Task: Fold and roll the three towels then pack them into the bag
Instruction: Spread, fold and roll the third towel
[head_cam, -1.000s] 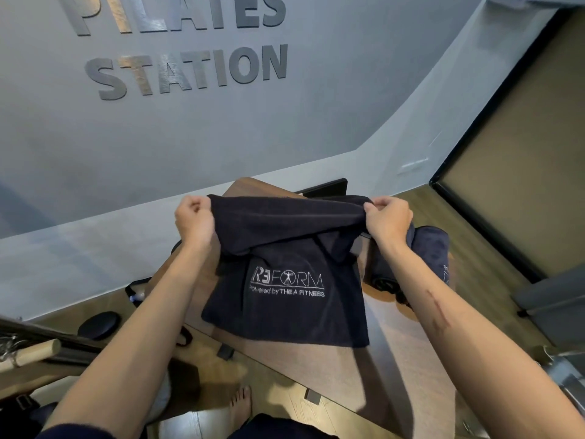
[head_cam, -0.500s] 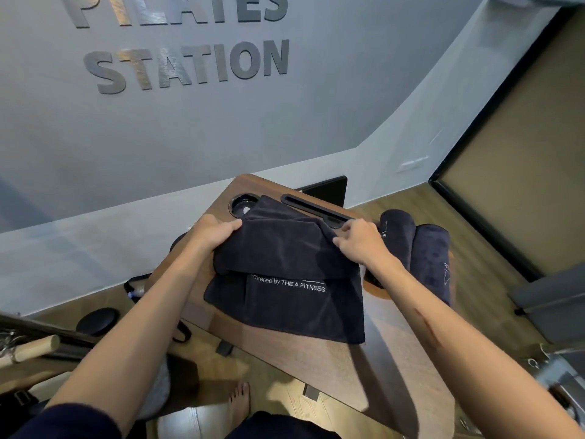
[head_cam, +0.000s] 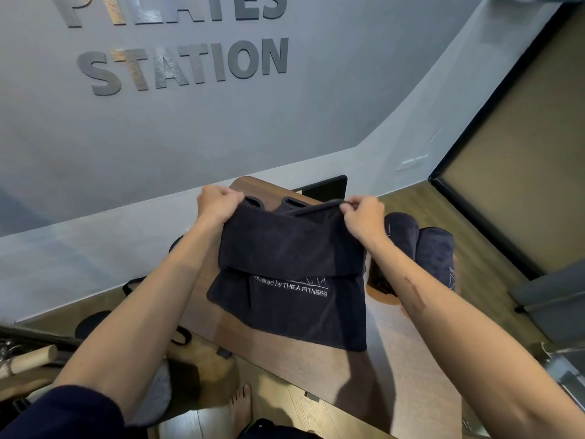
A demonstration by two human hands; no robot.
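Note:
A dark navy towel (head_cam: pixel 294 280) with white lettering lies on the wooden table (head_cam: pixel 316 372), its far part doubled toward me over the logo. My left hand (head_cam: pixel 215 202) pinches the towel's far left corner and my right hand (head_cam: pixel 364 217) pinches the far right corner, both lifted just above the table's far end. Two rolled dark towels (head_cam: pixel 418 245) lie side by side to the right of my right hand. No bag can be made out for certain.
The table's far end has dark cut-out slots (head_cam: pixel 253 201) and a black panel (head_cam: pixel 323 188) behind it. A grey wall with metal lettering rises beyond. Gym equipment with a wooden handle (head_cam: pixel 28 359) sits at lower left; my bare foot (head_cam: pixel 240 407) stands on the wood floor.
One second ago the towel was held up. Half a second ago both hands had pressed a fold down toward me. Now they grip the far edge, raised at the table's far end.

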